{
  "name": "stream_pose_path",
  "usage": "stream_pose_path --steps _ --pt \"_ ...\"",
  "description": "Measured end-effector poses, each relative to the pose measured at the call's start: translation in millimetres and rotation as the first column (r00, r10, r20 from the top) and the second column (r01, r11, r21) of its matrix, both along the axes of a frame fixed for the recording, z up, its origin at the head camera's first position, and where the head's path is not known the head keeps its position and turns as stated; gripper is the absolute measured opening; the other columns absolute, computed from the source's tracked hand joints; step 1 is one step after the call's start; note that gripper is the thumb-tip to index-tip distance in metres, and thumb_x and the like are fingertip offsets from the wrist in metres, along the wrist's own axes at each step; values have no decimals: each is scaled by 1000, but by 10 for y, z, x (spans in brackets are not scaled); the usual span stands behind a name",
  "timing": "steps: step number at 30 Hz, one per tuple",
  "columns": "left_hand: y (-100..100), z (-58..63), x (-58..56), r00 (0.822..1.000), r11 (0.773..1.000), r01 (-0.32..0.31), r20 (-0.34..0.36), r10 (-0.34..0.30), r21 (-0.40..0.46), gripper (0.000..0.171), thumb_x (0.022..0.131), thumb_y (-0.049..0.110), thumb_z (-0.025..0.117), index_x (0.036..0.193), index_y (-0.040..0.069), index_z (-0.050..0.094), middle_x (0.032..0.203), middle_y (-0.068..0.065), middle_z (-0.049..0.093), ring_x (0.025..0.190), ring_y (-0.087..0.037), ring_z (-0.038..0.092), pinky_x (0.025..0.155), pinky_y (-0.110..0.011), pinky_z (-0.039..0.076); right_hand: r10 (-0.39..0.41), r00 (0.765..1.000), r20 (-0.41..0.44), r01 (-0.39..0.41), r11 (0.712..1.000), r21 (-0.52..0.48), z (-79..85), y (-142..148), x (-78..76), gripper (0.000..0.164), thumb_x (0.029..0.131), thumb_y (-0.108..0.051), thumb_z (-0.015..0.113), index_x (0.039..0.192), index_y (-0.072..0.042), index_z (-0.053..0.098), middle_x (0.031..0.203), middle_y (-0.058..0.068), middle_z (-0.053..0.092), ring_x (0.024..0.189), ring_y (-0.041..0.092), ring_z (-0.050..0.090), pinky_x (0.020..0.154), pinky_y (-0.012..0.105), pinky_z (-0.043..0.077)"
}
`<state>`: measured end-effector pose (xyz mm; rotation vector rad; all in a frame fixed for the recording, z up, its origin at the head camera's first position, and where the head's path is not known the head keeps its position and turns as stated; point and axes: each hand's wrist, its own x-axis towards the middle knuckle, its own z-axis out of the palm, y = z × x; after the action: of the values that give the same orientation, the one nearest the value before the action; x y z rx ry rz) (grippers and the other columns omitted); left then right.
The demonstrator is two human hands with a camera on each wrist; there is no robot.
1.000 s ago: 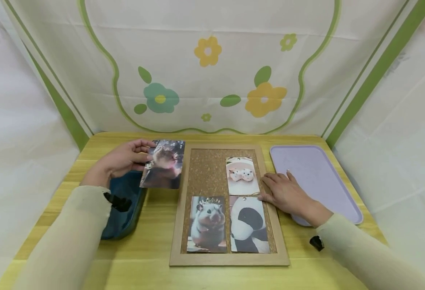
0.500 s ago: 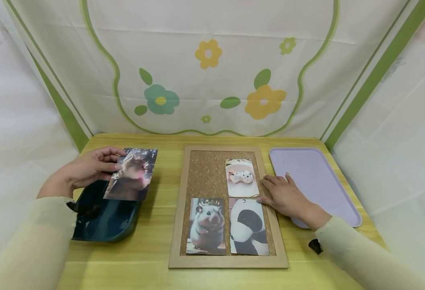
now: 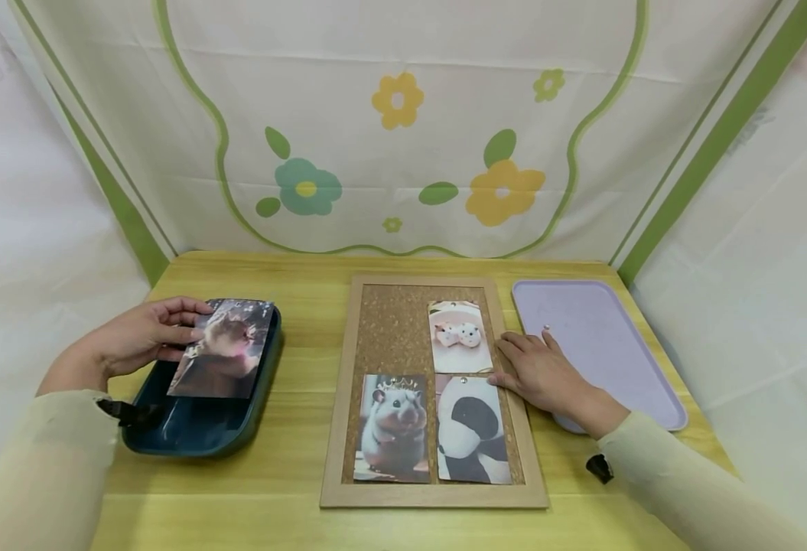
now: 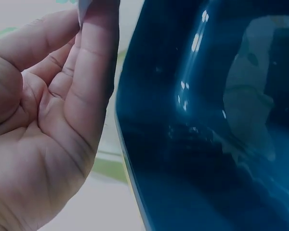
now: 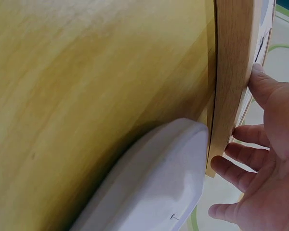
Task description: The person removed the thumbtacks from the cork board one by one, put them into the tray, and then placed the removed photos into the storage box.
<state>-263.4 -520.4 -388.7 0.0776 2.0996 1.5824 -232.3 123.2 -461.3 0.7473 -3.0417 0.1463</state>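
We pinch the left edge of an animal photo card (image 3: pixel 224 352) in our left grip (image 3: pixel 138 333); the card reaches out towards 3 o'clock from it, above the dark teal tray (image 3: pixel 190 428). Our right grip (image 3: pixel 544 375), fingers loosely extended, rests at the 3 o'clock edge of the framed corkboard (image 3: pixel 389 329), with the lilac tray (image 3: pixel 599 329) towards 2 o'clock.

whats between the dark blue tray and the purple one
The framed corkboard, carrying three picture cards, lies between them, with the right hand at its right edge; the head view shows this.
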Motion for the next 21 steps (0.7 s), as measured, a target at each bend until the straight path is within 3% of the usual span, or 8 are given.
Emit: stream_pose_path --steps 5,11,21 --pt "-50 -48 9 999 997 33 28 -31 -72 31 108 8 60 134 23 56 116 4 61 91 -14 63 74 -35 61 2 1000 -1 -2 1000 2 1 1 4 69 103 -52 64 148 0 58 151 23 57 138 46 54 116 77 30" --pt "-15 -74 -1 996 992 76 59 -70 -103 30 106 9 63 133 21 56 115 1 59 92 -14 65 75 -36 63 0 1000 1 0 1000 3 1 -1 3 69 103 -51 64 148 0 58 151 23 57 139 46 54 115 77 30" --pt "105 -152 -26 998 989 47 43 -41 -143 38 105 10 65 140 10 50 117 -1 56 94 -15 63 76 -36 63 -6 1000 5 6 1000 -5 -26 3 -10 69 103 -51 65 148 1 58 151 24 56 139 45 55 115 78 29"
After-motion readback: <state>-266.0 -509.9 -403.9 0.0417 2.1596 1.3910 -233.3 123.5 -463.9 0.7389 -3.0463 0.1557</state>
